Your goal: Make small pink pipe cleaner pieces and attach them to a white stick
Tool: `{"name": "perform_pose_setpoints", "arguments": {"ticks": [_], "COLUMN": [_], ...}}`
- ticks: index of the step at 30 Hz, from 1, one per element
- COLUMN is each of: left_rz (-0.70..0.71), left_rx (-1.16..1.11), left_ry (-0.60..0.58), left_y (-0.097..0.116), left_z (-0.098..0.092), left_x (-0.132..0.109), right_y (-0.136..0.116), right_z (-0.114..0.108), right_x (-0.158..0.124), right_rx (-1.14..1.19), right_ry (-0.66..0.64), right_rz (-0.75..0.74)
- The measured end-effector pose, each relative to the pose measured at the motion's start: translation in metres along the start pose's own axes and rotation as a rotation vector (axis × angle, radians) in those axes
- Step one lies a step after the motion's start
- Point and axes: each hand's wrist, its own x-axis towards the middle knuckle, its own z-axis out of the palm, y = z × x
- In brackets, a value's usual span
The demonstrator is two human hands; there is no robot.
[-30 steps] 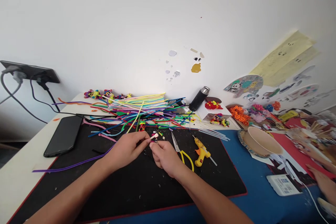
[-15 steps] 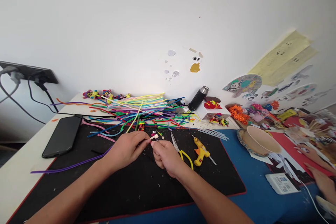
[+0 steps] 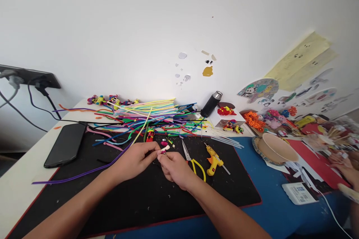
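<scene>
Over the black mat (image 3: 126,205), both of my hands are closed and meet at the fingertips. My left hand (image 3: 138,158) pinches a short white pipe cleaner piece (image 3: 165,149) with a rounded tip. My right hand (image 3: 175,168) pinches a small magenta piece (image 3: 163,152) right beside it; the fingers hide most of that piece. Just beyond the fingertips lies a tiny magenta head with white eyes (image 3: 164,142). A small red and green figure (image 3: 150,134) stands behind the left hand. Yellow-handled scissors (image 3: 199,168) lie right of my right hand, blades pointing away.
A heap of coloured pipe cleaners (image 3: 148,110) lies by the wall. A yellow glue gun (image 3: 214,160), glue sticks (image 3: 228,141), a phone (image 3: 66,145), a black flask (image 3: 211,104) and a bowl (image 3: 280,148) surround the work area. At far right, another person's hand (image 3: 344,170) rests near red paper.
My right fingers have shifted slightly up and left against the left fingertips, and the white piece sits lower. At the right, the other person's hands have moved.
</scene>
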Motion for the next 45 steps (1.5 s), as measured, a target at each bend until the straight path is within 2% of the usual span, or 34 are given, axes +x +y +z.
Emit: {"name": "perform_pose_setpoints", "arguments": {"ticks": [7,14,31,35,39,45], "left_rz": [-0.01,-0.038,-0.013,-0.016,0.035,0.164], "left_rx": [0.047,-0.014,0.033,0.048,0.064,0.175], "left_ry": [-0.029,-0.04,-0.057,-0.022,0.067,0.199], "left_y": [0.0,0.003,-0.009,-0.011,-0.012,-0.018], "left_z": [-0.001,-0.003,-0.005,-0.005,-0.004,-0.003], "left_x": [0.0,0.001,0.002,0.002,0.001,0.002], "right_y": [-0.006,-0.006,-0.011,-0.009,-0.006,0.001], "right_z": [0.001,0.001,-0.007,-0.01,-0.015,-0.02], "right_x": [-0.003,-0.004,-0.007,-0.007,-0.01,-0.012], "right_rx": [0.014,0.017,0.051,0.091,0.122,0.15], "right_ry": [0.009,0.036,0.05,-0.017,-0.102,-0.083], "right_rz": [0.009,0.019,0.014,-0.027,-0.072,-0.065]}}
